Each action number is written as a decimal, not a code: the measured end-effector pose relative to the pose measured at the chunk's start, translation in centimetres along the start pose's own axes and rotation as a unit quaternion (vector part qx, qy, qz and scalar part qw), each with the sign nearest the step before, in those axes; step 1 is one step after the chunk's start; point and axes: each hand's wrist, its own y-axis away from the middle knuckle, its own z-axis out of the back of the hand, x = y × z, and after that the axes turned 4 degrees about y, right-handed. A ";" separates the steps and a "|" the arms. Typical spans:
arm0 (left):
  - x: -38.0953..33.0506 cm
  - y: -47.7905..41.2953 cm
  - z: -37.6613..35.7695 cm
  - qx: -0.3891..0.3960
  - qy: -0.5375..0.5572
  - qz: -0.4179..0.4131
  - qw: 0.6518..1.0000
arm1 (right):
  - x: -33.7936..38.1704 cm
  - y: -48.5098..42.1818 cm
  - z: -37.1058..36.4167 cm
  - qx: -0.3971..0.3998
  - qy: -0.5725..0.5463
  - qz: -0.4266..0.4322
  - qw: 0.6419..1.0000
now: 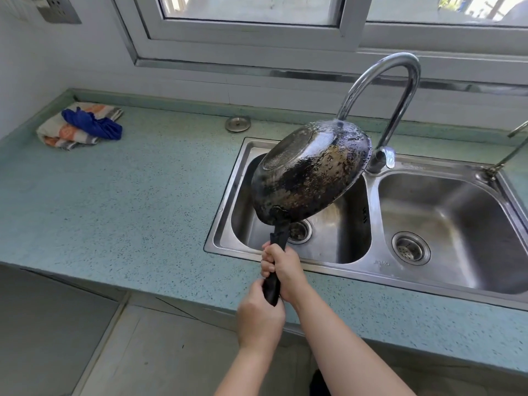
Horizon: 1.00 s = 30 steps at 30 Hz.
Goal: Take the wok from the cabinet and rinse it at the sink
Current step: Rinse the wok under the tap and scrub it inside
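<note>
Wok (311,172) held tilted, underside toward me, over the left basin of the sink (381,267), upper rim beneath the faucet (415,81) spout. My right hand (283,270) and left hand (260,315) both grip its black handle, right nearer the pan.

Black wok (308,178), seemingly rust-mottled; speckled teal counter (128,195).

A small stamped brand mark (381,263) stands on the front rim of the sink (328,267), between its two basins; the letters are too blurred to read. A dark mark (365,215) on the left basin's wall is equally illegible.
</note>
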 end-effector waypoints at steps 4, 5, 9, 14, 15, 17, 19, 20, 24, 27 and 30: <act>-0.7 -0.6 -0.8 0.006 0.001 -0.012 1.000 | 1.0 -0.5 0.6 -0.005 0.001 0.003 1.000; -0.9 -0.8 -1.1 0.008 0.002 -0.012 1.000 | 1.3 -0.6 0.8 -0.006 0.004 0.003 1.000; -1.3 -1.0 -1.9 0.026 -0.009 -0.010 1.000 | 1.9 -0.9 1.5 -0.008 0.004 -0.006 1.000; -1.7 -0.9 -2.5 0.036 -0.021 -0.012 0.999 | 2.1 -1.2 2.3 -0.006 -0.004 -0.017 1.000; -1.6 -0.8 -2.6 0.040 -0.021 -0.012 0.999 | 2.1 -1.2 2.4 -0.005 -0.006 -0.020 1.000; -1.7 -0.7 -2.9 0.046 -0.023 -0.009 0.999 | 2.0 -1.2 2.8 -0.005 -0.006 -0.028 1.000; -1.7 -0.5 -3.2 0.051 -0.021 0.000 0.998 | 2.1 -1.1 3.1 -0.005 -0.003 -0.034 0.999; -1.8 -0.5 -3.3 0.053 -0.021 0.005 0.998 | 2.1 -1.1 3.2 -0.005 -0.002 -0.036 0.999; -2.1 -0.2 -3.5 0.062 -0.014 0.011 0.998 | 2.1 -1.0 3.7 -0.009 0.011 -0.036 0.999; -2.2 0.0 -3.6 0.072 -0.007 0.020 0.997 | 2.0 -0.9 3.9 -0.012 0.027 -0.038 0.999; -2.0 0.3 -3.9 0.078 0.000 0.024 0.997 | 1.8 -0.7 4.2 -0.013 0.031 -0.039 0.999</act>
